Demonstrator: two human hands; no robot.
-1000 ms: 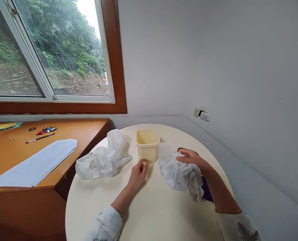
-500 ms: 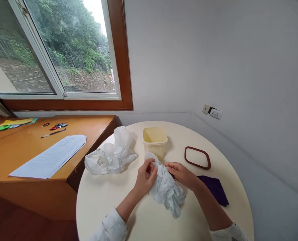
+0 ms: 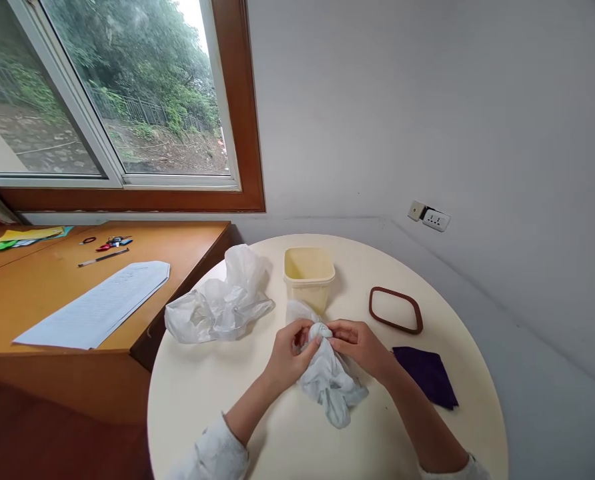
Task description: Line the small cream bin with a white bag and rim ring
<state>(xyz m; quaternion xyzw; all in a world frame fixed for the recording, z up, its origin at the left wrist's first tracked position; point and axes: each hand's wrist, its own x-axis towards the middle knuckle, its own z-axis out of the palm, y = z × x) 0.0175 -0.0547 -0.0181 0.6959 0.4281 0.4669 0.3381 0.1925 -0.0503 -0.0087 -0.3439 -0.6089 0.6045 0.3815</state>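
A crumpled whitish plastic bag lies on the table in front of me, bunched into a knot-like twist near its top. My left hand pinches this twist from the left, thumb and fingers closed on it. From the other side my right hand grips the same twist, fingertips pressed against it. The bag's loose lower part spreads toward me, and a thin translucent end pokes out beyond the hands. Just behind stands a pale yellow square tub, open at the top.
A second clear plastic bag lies crumpled on the left of the round table. A brown rounded frame and a folded dark purple cloth are on the right. Papers and small items rest on the wooden desk.
Both hands have closed in around the bag's neck, which now shows a tighter, rounder twist between the fingertips. My view has tilted slightly down.
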